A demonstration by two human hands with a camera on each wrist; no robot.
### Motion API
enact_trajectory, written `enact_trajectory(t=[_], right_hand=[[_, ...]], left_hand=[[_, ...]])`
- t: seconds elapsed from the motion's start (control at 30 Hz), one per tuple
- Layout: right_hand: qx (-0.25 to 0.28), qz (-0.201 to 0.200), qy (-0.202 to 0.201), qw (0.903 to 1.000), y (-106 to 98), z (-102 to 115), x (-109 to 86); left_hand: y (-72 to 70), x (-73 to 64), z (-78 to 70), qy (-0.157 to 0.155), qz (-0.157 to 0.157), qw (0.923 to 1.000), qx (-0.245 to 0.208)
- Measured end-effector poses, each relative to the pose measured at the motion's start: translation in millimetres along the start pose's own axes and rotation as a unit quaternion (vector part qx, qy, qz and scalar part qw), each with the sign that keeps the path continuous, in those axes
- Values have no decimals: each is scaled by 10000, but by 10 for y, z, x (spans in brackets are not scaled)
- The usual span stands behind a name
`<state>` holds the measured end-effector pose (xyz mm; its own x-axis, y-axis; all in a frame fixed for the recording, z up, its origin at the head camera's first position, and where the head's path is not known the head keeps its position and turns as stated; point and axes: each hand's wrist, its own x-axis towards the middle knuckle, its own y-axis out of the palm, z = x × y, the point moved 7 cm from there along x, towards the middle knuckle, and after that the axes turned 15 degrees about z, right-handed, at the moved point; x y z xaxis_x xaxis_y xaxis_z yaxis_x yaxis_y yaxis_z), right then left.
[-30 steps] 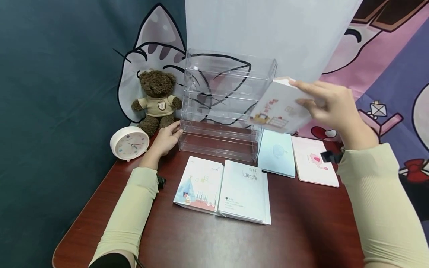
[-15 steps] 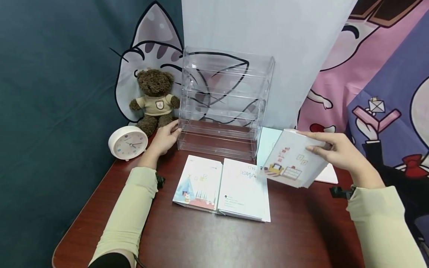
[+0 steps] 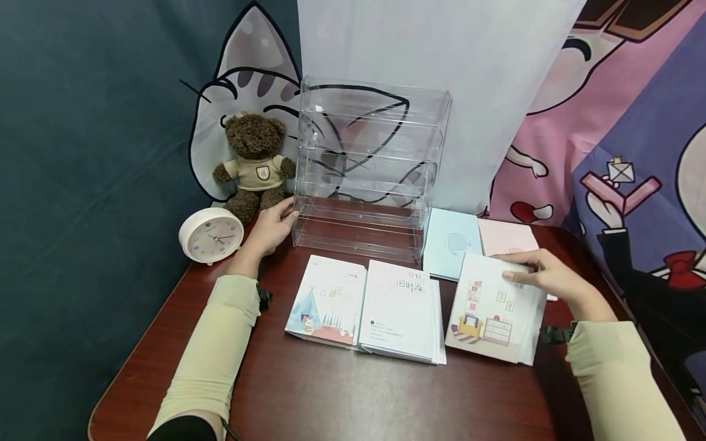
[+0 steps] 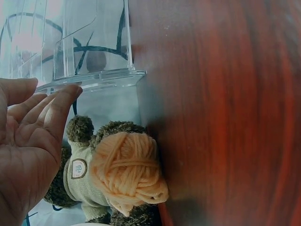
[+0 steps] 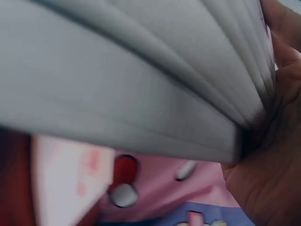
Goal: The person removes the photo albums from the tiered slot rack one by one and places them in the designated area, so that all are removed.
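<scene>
A clear acrylic tiered rack (image 3: 361, 215) stands at the back of the table. My left hand (image 3: 270, 228) touches its left side with extended fingers, also visible in the left wrist view. At the right, my right hand (image 3: 557, 285) grips the upper right part of a white notebook (image 3: 482, 306) with furniture drawings on its cover. Its thumb lies on the cover; the right wrist view shows the slightly fanned pages (image 5: 155, 89) close up. Left of it lie a white notebook with a blue tent (image 3: 328, 303) and a white one with Chinese lettering (image 3: 397, 318).
A light blue notebook (image 3: 449, 245) and a partly covered pink one (image 3: 504, 236) lie right of the rack. A white clock (image 3: 212, 236) and brown teddy bear (image 3: 255, 153) stand at left. Orange yarn (image 4: 127, 169) sits by the bear in the left wrist view.
My right hand has brought the furniture-drawing notebook down from beside the rack toward the table, right of the lettered notebook. My left hand has stayed at the rack's side.
</scene>
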<state>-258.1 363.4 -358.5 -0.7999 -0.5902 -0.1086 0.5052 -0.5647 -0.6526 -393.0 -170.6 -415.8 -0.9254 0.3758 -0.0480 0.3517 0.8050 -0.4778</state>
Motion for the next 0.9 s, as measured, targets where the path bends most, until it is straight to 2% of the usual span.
enact_trajectory(t=[0.13,0.3,0.53,0.73,0.9], right_hand=[[757,426,-63,9962,171,-179,91],[1087,624,-23,9921,274,-329,215],[883,1273,457,9869,388,-507,374],[503,1656,498,9836,491,-582,467],[336,1907,499,9798,601,-556,517]], left_hand=[[-22,13,-13,38,-59,10000,53],[-49,14,-20,26,-100,9999,102],[-4,-7,26,-197,169,9996,-72],[17,-38,22,-165,175,9997,-75],[15,-35,19,-114,131,9998,3]])
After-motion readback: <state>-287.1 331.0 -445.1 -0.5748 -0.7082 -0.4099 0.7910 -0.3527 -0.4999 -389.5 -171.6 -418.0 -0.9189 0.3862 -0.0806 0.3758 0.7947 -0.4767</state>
